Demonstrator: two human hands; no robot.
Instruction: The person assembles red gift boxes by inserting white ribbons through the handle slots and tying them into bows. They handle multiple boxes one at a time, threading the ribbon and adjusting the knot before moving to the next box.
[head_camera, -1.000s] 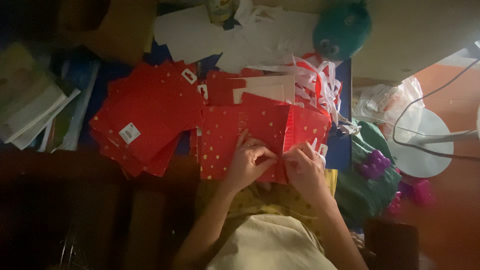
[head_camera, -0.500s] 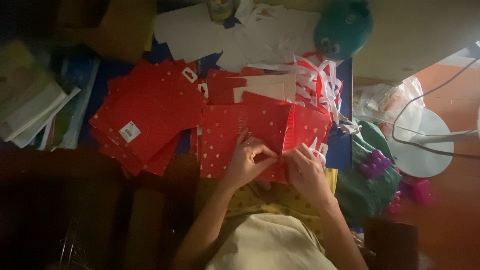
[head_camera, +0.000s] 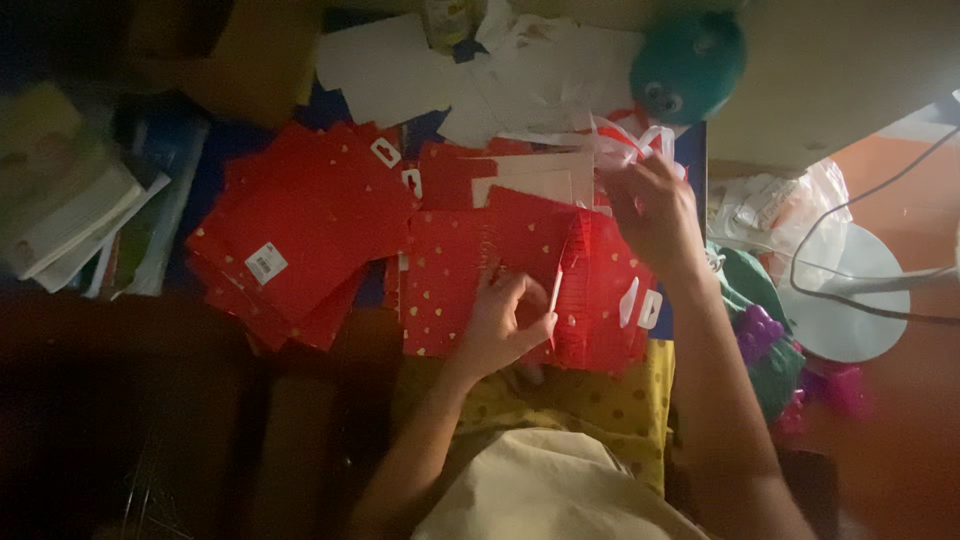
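Here the left hand (head_camera: 505, 325) rests on a flat red paper bag with small gold hearts (head_camera: 470, 275), which lies at the near edge of the work surface just above the person's lap; its fingers are curled together, pinching a thin pale strip (head_camera: 556, 290) that stands up from the bag's middle fold. The right hand (head_camera: 655, 212) is lifted over the bag's far right corner, its fingers bent and gathered among the white ribbon handles (head_camera: 625, 140); whether they grip one cannot be told. A stack of matching red bags (head_camera: 300, 235) lies to the left, and white paper sheets (head_camera: 480, 75) lie at the far edge.
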